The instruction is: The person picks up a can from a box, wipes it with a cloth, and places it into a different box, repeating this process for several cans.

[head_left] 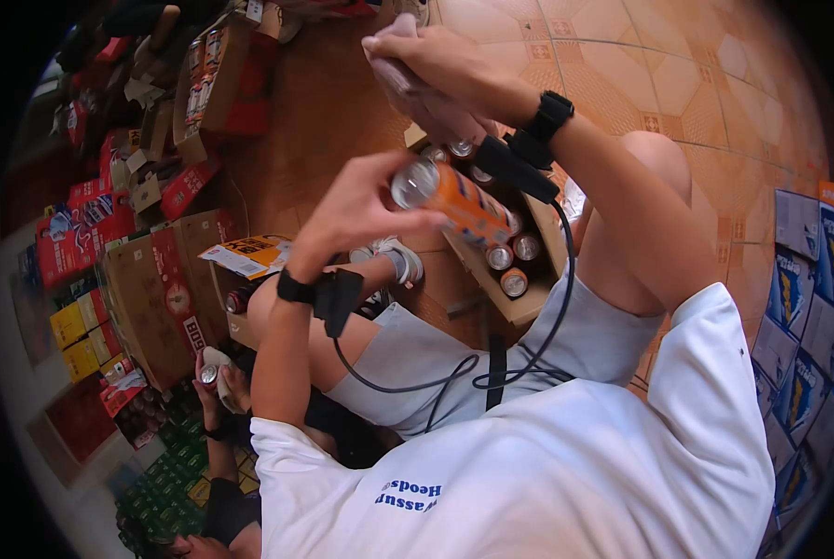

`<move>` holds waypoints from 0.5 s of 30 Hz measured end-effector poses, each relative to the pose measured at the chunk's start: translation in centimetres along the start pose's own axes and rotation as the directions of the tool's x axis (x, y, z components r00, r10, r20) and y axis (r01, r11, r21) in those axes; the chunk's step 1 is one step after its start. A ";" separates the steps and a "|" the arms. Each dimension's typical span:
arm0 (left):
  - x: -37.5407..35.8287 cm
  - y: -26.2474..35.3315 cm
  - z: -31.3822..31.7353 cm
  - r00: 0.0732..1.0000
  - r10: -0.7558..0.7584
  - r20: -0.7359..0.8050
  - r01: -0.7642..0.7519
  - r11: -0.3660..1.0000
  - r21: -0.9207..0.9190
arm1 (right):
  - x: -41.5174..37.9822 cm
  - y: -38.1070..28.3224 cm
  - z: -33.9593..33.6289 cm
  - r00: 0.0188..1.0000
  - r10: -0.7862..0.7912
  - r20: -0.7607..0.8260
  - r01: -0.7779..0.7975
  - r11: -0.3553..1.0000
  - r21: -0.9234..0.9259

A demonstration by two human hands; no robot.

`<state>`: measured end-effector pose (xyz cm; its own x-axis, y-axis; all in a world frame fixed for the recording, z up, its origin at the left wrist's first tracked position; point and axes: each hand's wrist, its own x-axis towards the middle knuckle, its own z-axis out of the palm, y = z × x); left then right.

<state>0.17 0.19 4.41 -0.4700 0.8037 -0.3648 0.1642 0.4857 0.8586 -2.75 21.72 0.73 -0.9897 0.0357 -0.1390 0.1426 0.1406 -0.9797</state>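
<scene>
My left hand (352, 207) is wrapped round an orange can (468, 207), its silver end tilted toward the camera. Farther forward and to the right, my right hand (459, 67) grips a crumpled greyish-pink cloth (408, 79), held apart from the can. Beneath both hands, between my legs, stands an open cardboard box (532, 306) with several cans in it; part of it is hidden by the held can and my right wrist strap. Both wrists carry black straps with devices, and black cables run from them over my lap.
Another person's hand (236, 384) holds a can (209, 374) and a light cloth at lower left. Large cartons (147, 307) and red packages line the left side. An open box of cans (207, 79) lies at upper left. Blue packs (794, 293) stand at the right edge.
</scene>
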 end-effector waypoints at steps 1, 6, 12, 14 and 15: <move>-0.2 -0.4 -1.2 0.993 0.068 -0.098 -0.068 0.998 0.007 | -0.3 0.0 0.4 1.000 -0.008 0.006 0.008 1.000 -0.011; 1.1 -3.6 -2.7 0.825 0.002 -0.564 -0.292 0.858 -0.423 | -1.1 1.6 4.0 0.994 0.047 0.101 -0.081 0.930 0.359; 2.0 -4.0 -3.8 0.671 -0.150 -0.726 -0.435 0.714 -0.549 | -2.1 2.6 6.5 0.991 0.050 0.124 -0.090 0.937 0.337; 2.4 -5.4 -4.4 0.660 -0.175 -0.731 -0.475 0.656 -0.586 | -2.8 2.3 7.3 0.981 0.110 0.161 -0.165 0.910 0.380; 2.6 -6.0 -4.3 0.667 -0.189 -0.720 -0.504 0.597 -0.624 | -3.0 2.2 7.5 0.968 0.175 0.178 -0.237 0.873 0.427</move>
<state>-5.76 -2.11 -0.10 -0.9694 0.1971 -0.1462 -0.2060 -0.3296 0.9214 0.39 14.52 -2.14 -0.9359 -0.1173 -0.3322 0.3523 -0.3085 -0.8836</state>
